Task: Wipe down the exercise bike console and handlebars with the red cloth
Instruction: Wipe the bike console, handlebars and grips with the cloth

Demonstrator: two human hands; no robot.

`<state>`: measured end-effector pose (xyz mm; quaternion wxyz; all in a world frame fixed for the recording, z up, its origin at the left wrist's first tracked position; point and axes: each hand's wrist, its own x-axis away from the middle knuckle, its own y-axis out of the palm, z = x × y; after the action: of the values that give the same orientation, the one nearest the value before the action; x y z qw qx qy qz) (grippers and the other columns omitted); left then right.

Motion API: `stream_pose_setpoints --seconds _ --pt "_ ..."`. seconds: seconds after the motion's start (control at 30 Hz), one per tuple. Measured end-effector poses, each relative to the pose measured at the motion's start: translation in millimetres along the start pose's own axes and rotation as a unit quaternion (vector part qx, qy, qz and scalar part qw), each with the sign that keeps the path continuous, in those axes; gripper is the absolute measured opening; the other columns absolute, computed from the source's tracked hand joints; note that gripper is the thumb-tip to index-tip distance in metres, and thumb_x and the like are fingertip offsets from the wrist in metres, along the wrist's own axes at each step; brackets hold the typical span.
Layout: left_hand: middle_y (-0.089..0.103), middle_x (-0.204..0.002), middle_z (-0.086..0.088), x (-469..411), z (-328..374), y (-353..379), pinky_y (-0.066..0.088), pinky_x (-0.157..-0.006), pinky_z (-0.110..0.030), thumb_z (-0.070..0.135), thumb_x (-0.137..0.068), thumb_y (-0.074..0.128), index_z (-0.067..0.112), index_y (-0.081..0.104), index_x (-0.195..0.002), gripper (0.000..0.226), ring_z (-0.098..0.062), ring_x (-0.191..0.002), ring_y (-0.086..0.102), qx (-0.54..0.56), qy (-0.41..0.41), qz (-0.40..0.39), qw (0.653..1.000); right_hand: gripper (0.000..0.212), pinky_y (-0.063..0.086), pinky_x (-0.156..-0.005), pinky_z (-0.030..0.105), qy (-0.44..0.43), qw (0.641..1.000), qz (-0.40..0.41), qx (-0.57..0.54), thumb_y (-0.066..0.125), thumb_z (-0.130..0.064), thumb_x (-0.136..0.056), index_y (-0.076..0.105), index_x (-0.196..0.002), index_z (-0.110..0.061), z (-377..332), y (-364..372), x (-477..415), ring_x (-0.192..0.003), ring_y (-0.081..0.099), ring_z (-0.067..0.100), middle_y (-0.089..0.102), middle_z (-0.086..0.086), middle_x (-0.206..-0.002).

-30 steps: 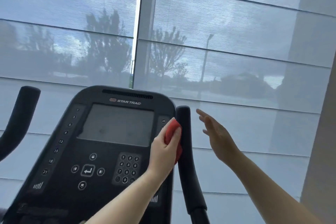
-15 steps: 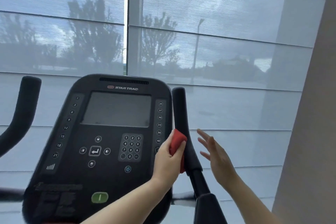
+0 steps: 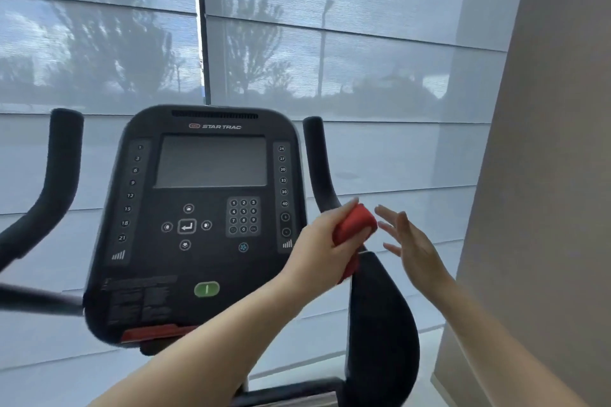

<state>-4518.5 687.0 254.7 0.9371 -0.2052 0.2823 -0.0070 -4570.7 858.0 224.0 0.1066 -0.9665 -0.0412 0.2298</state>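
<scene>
The black exercise bike console (image 3: pixel 211 162) fills the middle of the view, its screen dark. My left hand (image 3: pixel 317 251) grips the red cloth (image 3: pixel 355 228), which is wrapped around the lower bend of the right handlebar (image 3: pixel 317 162). My right hand (image 3: pixel 413 244) hovers just right of the cloth with its fingers spread, holding nothing and apart from the bar. The left handlebar (image 3: pixel 62 162) rises at the left, untouched.
Below the cloth the right bar widens into a black padded section (image 3: pixel 380 324). A beige wall (image 3: pixel 545 175) stands close on the right. Grey window blinds (image 3: pixel 363 59) hang behind the bike. A dark horizontal bar (image 3: pixel 36 302) runs in from the left edge.
My left hand has slid the red cloth down the right handlebar from near its top to the lower bend. My right hand has dropped alongside it, still open.
</scene>
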Motion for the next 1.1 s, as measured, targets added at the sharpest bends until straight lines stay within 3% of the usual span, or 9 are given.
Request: stream_pose_setpoints --seconds 0.07,0.13,0.27,0.43,0.57,0.7,0.8,0.9,1.1 --pt "0.044 -0.139 0.006 0.3 5.7 7.0 0.030 -0.096 -0.006 0.035 -0.090 0.059 0.033 0.043 -0.139 0.051 -0.002 -0.124 0.043 -0.100 0.039 -0.056 0.993 0.091 0.043 -0.092 0.025 0.009 1.000 0.005 0.006 0.028 -0.093 -0.060 0.047 -0.129 -0.037 -6.9 -6.9 13.9 -0.118 0.047 -0.005 0.049 -0.019 -0.135" --pt "0.035 -0.147 0.003 7.3 0.3 16.2 0.023 -0.107 -0.018 0.039 -0.089 0.059 0.034 0.042 -0.139 0.053 -0.013 -0.136 0.031 -0.173 0.032 -0.132 0.976 0.090 0.043 -0.094 0.027 0.017 1.000 0.011 0.015 0.028 -0.092 -0.061 0.047 -0.129 -0.035 -13.0 -16.0 25.0 -0.120 0.047 -0.003 0.049 -0.018 -0.135" --pt "0.040 -0.144 0.004 19.3 -4.9 18.7 0.027 -0.109 -0.025 0.043 -0.087 0.060 0.035 0.050 -0.132 0.047 -0.014 -0.134 0.035 -0.233 0.058 -0.138 0.961 0.077 0.042 -0.096 0.027 0.024 0.999 0.016 0.038 0.023 -0.085 -0.072 0.047 -0.126 -0.037 -19.1 -33.2 40.1 -0.123 0.047 0.002 0.049 -0.017 -0.135" --pt "0.056 -0.128 0.011 34.2 9.9 17.1 0.032 -0.105 -0.027 0.044 -0.087 0.060 0.030 0.062 -0.120 0.036 -0.011 -0.122 0.044 -0.268 0.139 -0.177 0.937 0.090 0.043 -0.088 0.020 0.009 0.999 -0.009 0.044 0.024 -0.092 -0.062 0.048 -0.128 -0.036 -21.0 -41.9 45.4 -0.121 0.048 0.000 0.049 -0.019 -0.135" --pt "0.044 -0.136 0.013 40.6 7.4 18.0 0.027 -0.108 -0.023 0.049 -0.082 0.064 0.037 0.056 -0.126 0.046 -0.009 -0.127 0.035 -0.274 0.119 -0.154 0.942 0.089 0.045 -0.088 0.022 0.006 0.999 -0.047 0.026 0.025 -0.093 -0.060 0.049 -0.126 -0.038 -22.6 -40.7 46.2 -0.120 0.048 -0.003 0.050 -0.020 -0.133" --pt "0.021 -0.149 0.022 55.9 6.4 8.8 0.010 -0.113 -0.018 0.054 -0.076 0.068 0.051 0.035 -0.136 0.068 0.003 -0.140 0.005 -0.221 0.070 -0.161 0.959 0.090 0.045 -0.090 0.021 -0.007 0.996 -0.090 0.025 0.026 -0.093 -0.061 0.050 -0.127 -0.037 -23.5 -35.7 47.2 -0.120 0.047 -0.005 0.050 -0.023 -0.132" --pt "0.017 -0.150 0.025 71.4 3.4 -7.6 0.010 -0.114 -0.021 0.061 -0.077 0.060 0.053 0.031 -0.137 0.067 0.006 -0.140 0.001 -0.232 0.014 -0.138 0.963 0.066 0.039 -0.100 0.021 -0.044 0.992 -0.107 0.057 0.028 -0.078 -0.079 0.053 -0.124 -0.036 -33.3 -24.7 51.1 -0.118 0.045 -0.011 0.052 -0.027 -0.126" --pt "0.021 -0.152 0.021 84.7 -1.1 -25.6 0.011 -0.114 -0.023 0.081 -0.071 0.035 0.050 0.029 -0.139 0.075 0.005 -0.141 0.004 -0.255 -0.048 -0.107 0.960 0.035 0.030 -0.094 0.002 -0.100 0.980 -0.110 0.130 0.038 -0.044 -0.095 0.056 -0.121 -0.031 -49.1 -5.0 53.7 -0.113 0.047 -0.010 0.054 -0.021 -0.121" --pt "0.032 -0.149 0.014 112.3 -12.0 -33.8 0.020 -0.112 -0.023 0.060 -0.090 0.032 0.038 0.038 -0.140 0.055 -0.002 -0.139 0.021 -0.344 -0.119 -0.045 0.930 0.059 0.031 -0.108 0.036 -0.203 0.891 -0.137 0.382 0.027 -0.059 -0.083 0.054 -0.125 -0.028 -30.3 33.9 67.8 -0.127 0.037 0.014 0.052 -0.010 -0.129"
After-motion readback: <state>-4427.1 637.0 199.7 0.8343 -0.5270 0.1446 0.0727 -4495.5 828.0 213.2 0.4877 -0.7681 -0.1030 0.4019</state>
